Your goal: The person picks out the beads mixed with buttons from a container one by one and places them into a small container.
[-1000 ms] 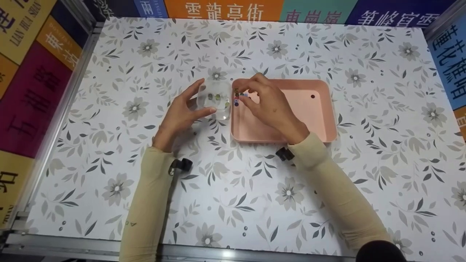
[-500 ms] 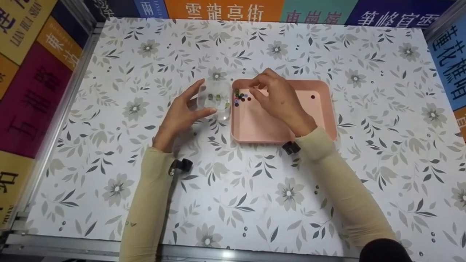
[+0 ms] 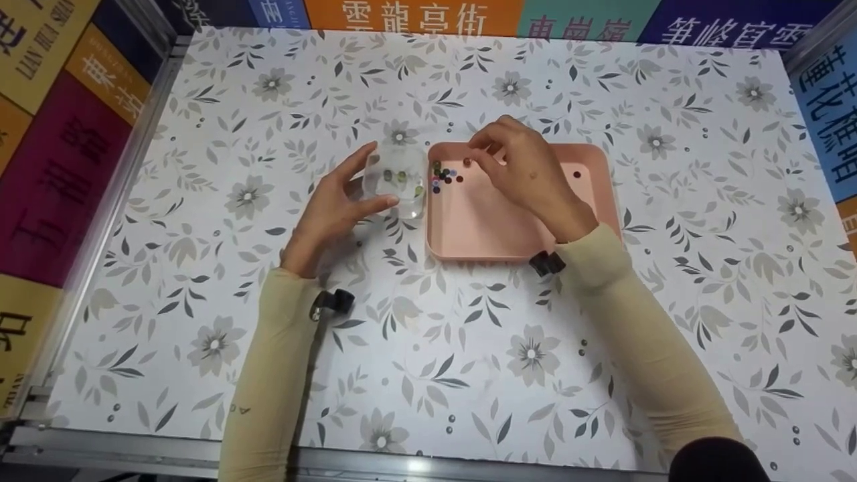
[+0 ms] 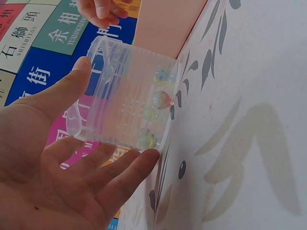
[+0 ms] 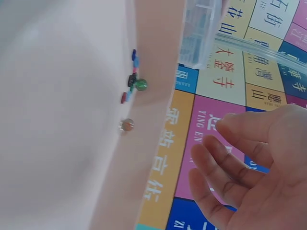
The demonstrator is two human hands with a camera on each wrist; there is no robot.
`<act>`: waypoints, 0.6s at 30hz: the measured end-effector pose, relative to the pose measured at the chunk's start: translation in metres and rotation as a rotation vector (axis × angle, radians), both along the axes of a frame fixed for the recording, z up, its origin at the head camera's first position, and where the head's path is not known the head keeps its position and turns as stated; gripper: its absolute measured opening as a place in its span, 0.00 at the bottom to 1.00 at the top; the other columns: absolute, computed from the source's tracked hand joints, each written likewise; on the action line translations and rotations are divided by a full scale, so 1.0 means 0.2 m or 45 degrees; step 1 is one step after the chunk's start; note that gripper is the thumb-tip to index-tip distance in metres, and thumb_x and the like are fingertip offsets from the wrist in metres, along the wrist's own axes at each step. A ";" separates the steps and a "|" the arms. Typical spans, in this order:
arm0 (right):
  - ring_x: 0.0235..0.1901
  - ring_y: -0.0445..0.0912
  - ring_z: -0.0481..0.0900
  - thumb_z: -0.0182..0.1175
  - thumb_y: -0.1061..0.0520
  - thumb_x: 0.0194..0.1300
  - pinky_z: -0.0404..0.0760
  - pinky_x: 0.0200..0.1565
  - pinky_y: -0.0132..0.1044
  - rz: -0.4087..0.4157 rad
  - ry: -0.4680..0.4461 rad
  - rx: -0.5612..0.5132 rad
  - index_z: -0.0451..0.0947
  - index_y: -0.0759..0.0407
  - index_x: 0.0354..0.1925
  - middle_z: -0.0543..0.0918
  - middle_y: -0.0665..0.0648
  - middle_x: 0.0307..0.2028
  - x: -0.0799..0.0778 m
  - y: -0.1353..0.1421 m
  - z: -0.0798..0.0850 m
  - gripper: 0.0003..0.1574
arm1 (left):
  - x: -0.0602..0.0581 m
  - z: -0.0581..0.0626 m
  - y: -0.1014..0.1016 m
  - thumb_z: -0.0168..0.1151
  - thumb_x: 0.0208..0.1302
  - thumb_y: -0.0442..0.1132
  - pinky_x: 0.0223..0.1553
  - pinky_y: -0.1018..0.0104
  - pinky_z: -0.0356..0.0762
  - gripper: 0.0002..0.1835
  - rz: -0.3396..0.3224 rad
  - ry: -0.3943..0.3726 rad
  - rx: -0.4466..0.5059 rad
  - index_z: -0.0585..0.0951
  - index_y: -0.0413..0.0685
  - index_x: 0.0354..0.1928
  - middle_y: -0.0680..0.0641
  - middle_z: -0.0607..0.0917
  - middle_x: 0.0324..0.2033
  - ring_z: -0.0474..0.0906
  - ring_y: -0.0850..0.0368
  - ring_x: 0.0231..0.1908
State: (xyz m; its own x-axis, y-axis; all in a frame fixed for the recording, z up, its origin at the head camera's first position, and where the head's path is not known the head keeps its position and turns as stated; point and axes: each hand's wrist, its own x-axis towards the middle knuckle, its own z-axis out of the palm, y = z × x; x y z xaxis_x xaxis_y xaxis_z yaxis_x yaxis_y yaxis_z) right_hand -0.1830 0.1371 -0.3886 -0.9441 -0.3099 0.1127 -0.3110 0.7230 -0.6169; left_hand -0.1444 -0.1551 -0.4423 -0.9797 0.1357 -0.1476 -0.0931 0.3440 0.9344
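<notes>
My left hand (image 3: pixel 339 204) grips a clear plastic box (image 3: pixel 395 181) between thumb and fingers, left of a pink tray (image 3: pixel 495 231). Several glass marbles (image 4: pixel 162 99) lie in the bottom of the box, in the left wrist view. Over the tray's far side hovers my right hand (image 3: pixel 525 171), its fingers bent and the thumb apart from them. Nothing shows between those fingers in the right wrist view. Just below its fingertips an orange-brown marble (image 5: pixel 127 125) lies in the tray. A green marble (image 5: pixel 141 85) and several small coloured discs (image 5: pixel 132 79) cluster at the tray's left end.
One dark disc (image 3: pixel 577 175) lies alone near the tray's right end. A flowered cloth (image 3: pixel 428 375) covers the table. Colourful panels with lettering (image 3: pixel 415 17) stand along the back and sides. A metal rail (image 3: pixel 375 462) runs along the front edge.
My right hand has moved right and away from the cluster at the tray's left end. The orange-brown marble now shows clear of its fingertips. My left hand and the box stay put.
</notes>
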 end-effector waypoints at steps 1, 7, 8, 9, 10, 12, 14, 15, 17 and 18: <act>0.49 0.49 0.82 0.63 0.51 0.76 0.80 0.48 0.40 -0.006 -0.006 0.001 0.86 0.57 0.51 0.84 0.55 0.48 0.00 0.00 0.01 0.14 | 0.00 0.00 0.00 0.81 0.57 0.48 0.73 0.55 0.75 0.51 0.001 0.000 0.000 0.63 0.72 0.80 0.50 0.65 0.80 0.68 0.46 0.77; 0.47 0.48 0.82 0.63 0.51 0.75 0.79 0.46 0.39 -0.036 -0.069 0.025 0.86 0.56 0.50 0.84 0.54 0.48 -0.03 0.02 0.03 0.12 | -0.01 0.00 0.00 0.81 0.57 0.47 0.73 0.55 0.74 0.51 0.002 -0.001 0.010 0.63 0.72 0.80 0.50 0.65 0.80 0.68 0.46 0.76; 0.47 0.48 0.82 0.63 0.52 0.75 0.79 0.45 0.39 -0.041 -0.082 0.037 0.86 0.56 0.49 0.84 0.54 0.47 -0.04 0.03 0.02 0.12 | -0.01 -0.01 0.01 0.81 0.57 0.47 0.74 0.55 0.73 0.51 0.001 -0.004 0.012 0.63 0.72 0.80 0.50 0.65 0.80 0.68 0.46 0.76; 0.46 0.49 0.82 0.63 0.52 0.75 0.79 0.45 0.39 -0.044 -0.092 0.048 0.87 0.56 0.49 0.84 0.55 0.47 -0.05 0.04 0.02 0.12 | -0.01 -0.01 0.01 0.81 0.57 0.47 0.74 0.55 0.73 0.50 0.000 -0.005 0.017 0.63 0.72 0.80 0.49 0.65 0.80 0.68 0.45 0.77; 0.45 0.49 0.82 0.63 0.52 0.75 0.79 0.44 0.39 -0.046 -0.102 0.059 0.87 0.56 0.49 0.84 0.55 0.47 -0.06 0.04 0.01 0.11 | -0.01 -0.01 0.01 0.81 0.57 0.46 0.74 0.55 0.73 0.50 0.000 -0.009 0.019 0.63 0.72 0.80 0.49 0.65 0.80 0.68 0.46 0.77; 0.44 0.50 0.82 0.63 0.53 0.75 0.78 0.43 0.39 -0.048 -0.111 0.077 0.87 0.56 0.49 0.85 0.56 0.46 -0.08 0.05 0.00 0.11 | -0.01 -0.01 0.01 0.81 0.57 0.47 0.74 0.55 0.73 0.51 0.001 -0.012 0.021 0.63 0.72 0.79 0.49 0.65 0.80 0.67 0.45 0.77; 0.43 0.50 0.82 0.63 0.53 0.75 0.78 0.43 0.39 -0.044 -0.105 0.090 0.87 0.57 0.49 0.85 0.57 0.46 -0.09 0.06 0.00 0.12 | -0.01 -0.01 0.01 0.81 0.57 0.46 0.73 0.55 0.74 0.51 -0.002 -0.007 0.020 0.63 0.72 0.80 0.49 0.65 0.80 0.67 0.45 0.77; 0.43 0.51 0.82 0.63 0.53 0.75 0.78 0.43 0.39 -0.040 -0.100 0.094 0.87 0.57 0.49 0.85 0.57 0.46 -0.10 0.06 0.00 0.12 | -0.01 -0.01 0.01 0.81 0.57 0.46 0.73 0.54 0.74 0.51 -0.004 -0.002 0.017 0.63 0.71 0.80 0.48 0.65 0.80 0.67 0.45 0.77; 0.43 0.51 0.83 0.63 0.53 0.75 0.79 0.44 0.40 -0.028 -0.094 0.102 0.88 0.58 0.49 0.85 0.57 0.46 -0.11 0.06 0.00 0.12 | 0.00 -0.01 0.01 0.81 0.58 0.46 0.73 0.54 0.74 0.51 -0.005 0.008 0.010 0.63 0.70 0.80 0.48 0.65 0.80 0.67 0.45 0.77; 0.44 0.51 0.83 0.62 0.54 0.75 0.79 0.45 0.40 -0.021 -0.093 0.107 0.88 0.58 0.49 0.85 0.58 0.47 -0.11 0.06 0.00 0.12 | 0.00 -0.01 0.00 0.80 0.58 0.46 0.74 0.54 0.73 0.51 -0.004 0.010 0.009 0.63 0.70 0.80 0.48 0.65 0.80 0.67 0.45 0.77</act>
State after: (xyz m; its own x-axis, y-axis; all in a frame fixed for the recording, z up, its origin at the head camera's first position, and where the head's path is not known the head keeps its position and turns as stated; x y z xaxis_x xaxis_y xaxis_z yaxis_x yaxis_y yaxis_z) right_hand -0.2053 0.1490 -0.3886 -0.9538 -0.2998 0.0176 -0.2550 0.7777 -0.5746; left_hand -0.1450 -0.1541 -0.4448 -0.9804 0.1398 -0.1387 -0.0844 0.3380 0.9374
